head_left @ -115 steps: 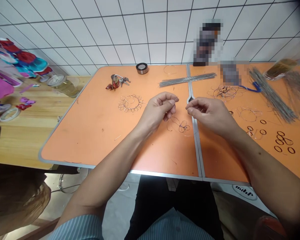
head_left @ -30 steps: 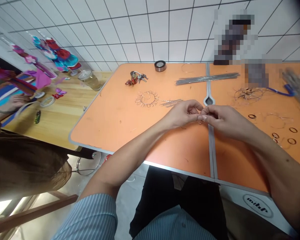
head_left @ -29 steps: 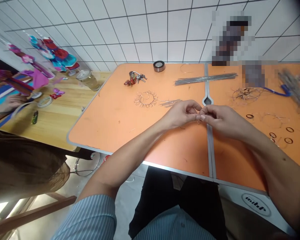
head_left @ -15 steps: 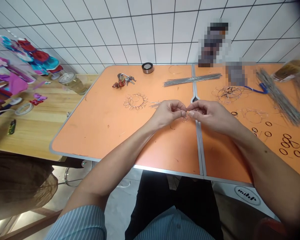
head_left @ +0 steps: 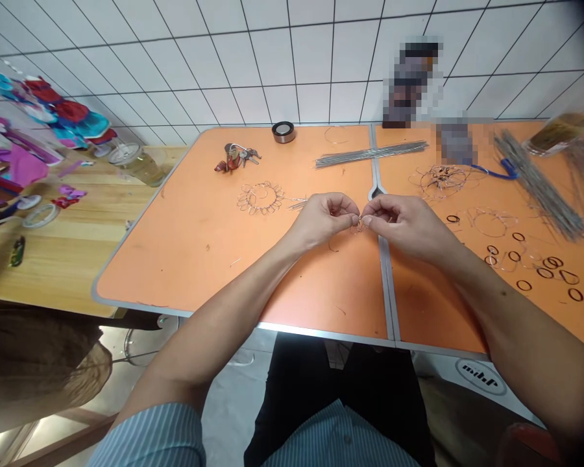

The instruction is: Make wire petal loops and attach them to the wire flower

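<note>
Thin copper-coloured wire point(head_left: 357, 228), bent in small loops, is pinched between my two hands over the orange table point(head_left: 214, 253). My left hand point(head_left: 328, 217) closes thumb and forefinger on its left side. My right hand point(head_left: 394, 219) pinches it from the right, the fingertips of both hands almost touching. The fingers hide part of the wire. To the left lies a ring of looped wire point(head_left: 261, 198), and straight wire pieces point(head_left: 299, 203) stick out beside my left hand.
Behind the hands are a bundle of grey wires point(head_left: 370, 154), a tape roll point(head_left: 283, 131) and keys point(head_left: 246, 154). At the right lie tangled wire point(head_left: 444, 180), several dark rings point(head_left: 575, 294), a blue cable point(head_left: 509, 168) and a thick wire bundle point(head_left: 545, 188). A jar point(head_left: 136, 163) stands left.
The view has shifted slightly. My fingertips have moved a little around the wire, which stays held between both hands.
</note>
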`<state>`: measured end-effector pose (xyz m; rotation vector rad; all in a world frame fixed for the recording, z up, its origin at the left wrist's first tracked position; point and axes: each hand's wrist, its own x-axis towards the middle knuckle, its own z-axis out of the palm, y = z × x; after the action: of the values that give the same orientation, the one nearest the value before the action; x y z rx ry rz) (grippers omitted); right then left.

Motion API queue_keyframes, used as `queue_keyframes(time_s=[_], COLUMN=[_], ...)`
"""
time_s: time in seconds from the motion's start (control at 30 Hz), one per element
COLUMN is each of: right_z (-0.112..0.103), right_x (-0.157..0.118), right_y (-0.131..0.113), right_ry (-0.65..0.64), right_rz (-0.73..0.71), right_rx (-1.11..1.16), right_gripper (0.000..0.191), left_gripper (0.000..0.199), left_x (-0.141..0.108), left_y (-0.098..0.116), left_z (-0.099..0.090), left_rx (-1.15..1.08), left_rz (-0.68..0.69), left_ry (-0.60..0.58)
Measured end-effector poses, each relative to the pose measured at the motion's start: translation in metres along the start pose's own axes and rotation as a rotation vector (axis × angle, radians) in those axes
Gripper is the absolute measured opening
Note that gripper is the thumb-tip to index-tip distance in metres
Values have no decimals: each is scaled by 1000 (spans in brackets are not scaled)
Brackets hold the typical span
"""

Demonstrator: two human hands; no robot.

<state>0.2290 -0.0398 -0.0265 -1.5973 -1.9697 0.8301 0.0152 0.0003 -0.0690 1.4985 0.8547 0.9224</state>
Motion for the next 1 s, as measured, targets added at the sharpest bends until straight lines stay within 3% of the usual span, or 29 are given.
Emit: queue_keyframes(time_s=[0.2, 0.37, 0.53, 0.77, 1.0], right_z=[4, 1, -2, -1, 0], right_x=[-1, -3, -5, 1, 2], right_y=[0, -7, -11, 5, 4], right_ry=[11, 42, 68, 51, 81], right_rz=[-58, -85, -77, -120, -99], right_rx=[8, -48, -74, 65, 173], right_gripper=[23, 23, 21, 24, 24], left_gripper=[7, 5, 4, 17, 20], left_x=[-2, -3, -5, -6, -6], left_y=[0, 1, 8, 8, 9], left_z=[3, 3, 4, 1, 1], left_rx=[-9, 17, -51, -220, -234], left_rz=[-4, -37, -96, -65, -64], left_ry=[-22, 56, 55, -18, 41])
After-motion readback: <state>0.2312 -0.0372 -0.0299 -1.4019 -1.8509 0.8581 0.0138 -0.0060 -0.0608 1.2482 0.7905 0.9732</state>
